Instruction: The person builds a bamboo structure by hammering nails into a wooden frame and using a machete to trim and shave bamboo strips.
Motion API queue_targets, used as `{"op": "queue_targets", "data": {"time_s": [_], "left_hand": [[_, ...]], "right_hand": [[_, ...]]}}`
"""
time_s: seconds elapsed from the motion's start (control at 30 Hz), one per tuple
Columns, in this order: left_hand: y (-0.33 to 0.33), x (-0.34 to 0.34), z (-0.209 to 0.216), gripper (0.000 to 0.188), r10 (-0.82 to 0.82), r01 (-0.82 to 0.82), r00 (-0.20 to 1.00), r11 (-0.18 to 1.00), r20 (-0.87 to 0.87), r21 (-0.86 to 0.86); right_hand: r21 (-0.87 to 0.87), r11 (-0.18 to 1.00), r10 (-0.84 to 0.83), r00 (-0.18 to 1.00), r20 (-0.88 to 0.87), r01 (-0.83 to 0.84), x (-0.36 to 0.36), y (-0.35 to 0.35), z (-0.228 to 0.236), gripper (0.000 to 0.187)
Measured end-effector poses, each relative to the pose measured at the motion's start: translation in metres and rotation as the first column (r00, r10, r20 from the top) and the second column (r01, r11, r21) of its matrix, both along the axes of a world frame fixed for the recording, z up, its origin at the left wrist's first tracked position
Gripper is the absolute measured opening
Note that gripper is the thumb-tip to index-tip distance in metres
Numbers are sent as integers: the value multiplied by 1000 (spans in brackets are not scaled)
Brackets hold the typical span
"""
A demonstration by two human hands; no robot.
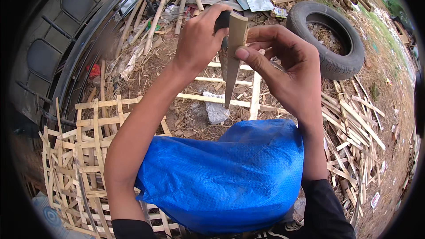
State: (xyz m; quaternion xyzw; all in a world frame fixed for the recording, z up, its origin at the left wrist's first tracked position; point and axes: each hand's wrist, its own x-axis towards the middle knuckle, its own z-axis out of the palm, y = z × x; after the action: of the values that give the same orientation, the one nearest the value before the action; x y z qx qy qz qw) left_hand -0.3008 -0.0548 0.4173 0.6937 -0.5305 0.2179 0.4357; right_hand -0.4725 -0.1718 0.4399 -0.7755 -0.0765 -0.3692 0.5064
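Bamboo strip (238, 31) in right hand (287, 64)

Littered dirt ground (394, 119), black tyre (343, 65), metal-framed furniture (79, 3), daylight.

Mid-frame, room opens between the left forearm (141, 110) and bamboo strip (237, 31); blue sheet (226, 177) blocks below, tyre (322, 58) upper right.

The slat (238, 30), a flat tan strip, stands steeply in the upper centre of the frame, its squared end uppermost. Just left of it, the tool (222, 21) shows a black handle, its greyish blade pointing down, partly hidden; whose tip ends lowest is unclear.
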Motion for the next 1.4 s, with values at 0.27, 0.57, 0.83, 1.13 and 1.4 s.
{"op": "queue_targets", "data": {"time_s": [0.27,0.57,0.83,1.13,1.4], "left_hand": [[-8,-12,8,47,9,-9,1000,1000,-8,8],[-9,-22,2,46,-81,81,997,991,4,103],[-11,-28,-13,42,-90,82,995,979,34,189],[-8,-4,-16,34,-311,329,937,939,-158,100],[-14,-11,-31,29,-375,384,920,920,-114,73]], "right_hand": [[282,959,215,619,-755,11,1,-21,-29,67],[972,227,654,750,-105,-62,18,-24,-73,80],[981,149,688,726,-10,-127,21,-26,-81,63],[991,124,660,750,-45,-50,7,-19,-68,46],[994,89,628,770,-110,70,8,-29,-87,59]]}}
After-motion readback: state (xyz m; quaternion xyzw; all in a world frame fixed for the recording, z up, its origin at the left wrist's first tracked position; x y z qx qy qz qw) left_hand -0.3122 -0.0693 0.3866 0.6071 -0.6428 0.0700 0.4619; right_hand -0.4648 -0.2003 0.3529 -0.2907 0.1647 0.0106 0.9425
